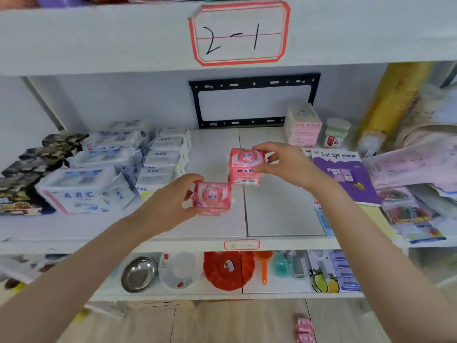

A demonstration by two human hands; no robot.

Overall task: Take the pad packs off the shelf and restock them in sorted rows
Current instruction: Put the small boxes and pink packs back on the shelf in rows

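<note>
The left hand grips one pink pack between the thumb and curled fingers, a little toward seven o'clock from the middle of the shelf board. The right hand pinches a pink stack from its side, at one o'clock from that pack, and the two nearly touch at a corner. I judge the step is to start a pink row on the bare board, at three o'clock from the white packs and dark packs, which already stand in rows. To do it well, lay them flat with the printed faces the same way and the edges in line with the white rows, begin at the back, and keep off the purple book at three o'clock. I cannot tell whether the stack rests on the board or hangs above it, nor how many packs it has. The print is blurred. A pink thing on the floor at five o'clock is cut by the frame edge.
</note>
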